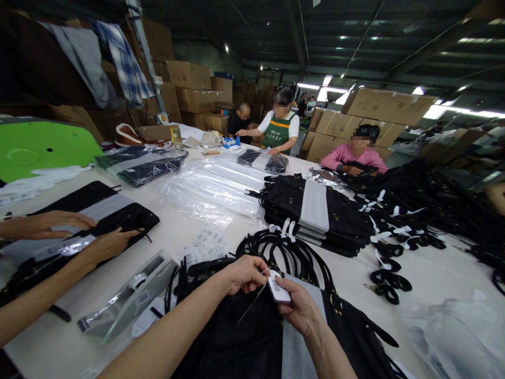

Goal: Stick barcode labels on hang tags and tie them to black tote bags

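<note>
My right hand [299, 305] grips a white hang tag [278, 289] with a printed barcode label. The fingers of my left hand [248, 273] are pinched together at the tag's upper corner, on its thin string [251, 304], whose end dangles below. Under both hands lies a black bag [221, 337] with a grey band [303, 329] down its middle. Its black looped handles [315, 263] fan out just beyond my fingers. What else the pinch covers is hidden.
A tape dispenser [132, 295] stands left of my forearm. A co-worker's hands [110, 245] work on another black bag [136, 202]. Stacked bags [335, 208], clear plastic sleeves [213, 184] and black straps [389, 284] lie farther off. Several people sit or stand around the table.
</note>
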`<state>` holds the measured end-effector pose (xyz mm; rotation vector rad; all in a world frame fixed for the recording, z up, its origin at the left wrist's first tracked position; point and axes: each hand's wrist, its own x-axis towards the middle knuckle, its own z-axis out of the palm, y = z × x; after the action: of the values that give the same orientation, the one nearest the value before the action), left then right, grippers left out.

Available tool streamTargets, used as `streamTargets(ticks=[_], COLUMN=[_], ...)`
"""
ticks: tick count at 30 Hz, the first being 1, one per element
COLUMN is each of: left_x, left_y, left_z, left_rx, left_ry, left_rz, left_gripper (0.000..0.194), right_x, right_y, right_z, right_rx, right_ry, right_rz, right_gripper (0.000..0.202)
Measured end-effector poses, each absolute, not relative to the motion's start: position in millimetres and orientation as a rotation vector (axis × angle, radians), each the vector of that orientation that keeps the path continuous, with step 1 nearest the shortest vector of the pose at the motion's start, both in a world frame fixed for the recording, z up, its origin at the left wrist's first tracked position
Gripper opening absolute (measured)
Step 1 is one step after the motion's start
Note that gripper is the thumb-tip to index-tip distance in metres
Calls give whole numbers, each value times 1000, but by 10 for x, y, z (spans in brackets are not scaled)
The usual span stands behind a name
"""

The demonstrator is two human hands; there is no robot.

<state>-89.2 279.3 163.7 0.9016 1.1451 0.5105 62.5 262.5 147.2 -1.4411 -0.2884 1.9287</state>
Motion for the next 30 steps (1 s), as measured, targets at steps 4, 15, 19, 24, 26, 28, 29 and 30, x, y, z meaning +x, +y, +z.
streamTargets(ticks=[4,15,19,24,26,28,29,30], left_x=[-874,-787,-811,-829,-814,-789,-775,-761], left_y=[2703,2491,2505,2551,2551,2538,2528,2517], left_z=[1634,1626,1554,1535,1559,1586,1597,1604], left_rx=[920,751,608,530,520,509,506,503], left_ry=[1105,778,799,830,829,834,836,839], left_rz=[504,543,557,507,505,501,502,504], left_gripper=[30,41,37,38,39,39,38,38], right_x=[630,618,550,578,582,557,535,509], right_y=[2631,2651,2582,2533,2533,2535,2535,2533], right_z=[1447,1289,1301,1340,1343,1332,1321,1308], right_rx=[-1424,-1364,-1339,-1382,-1406,-1436,-1449,-1461], right_ry=[-299,-379,-466,-536,-529,-506,-494,-485], right_rz=[1922,1855,1821,1713,1653,1581,1544,1512], right_gripper=[14,20,24,22,20,19,19,17])
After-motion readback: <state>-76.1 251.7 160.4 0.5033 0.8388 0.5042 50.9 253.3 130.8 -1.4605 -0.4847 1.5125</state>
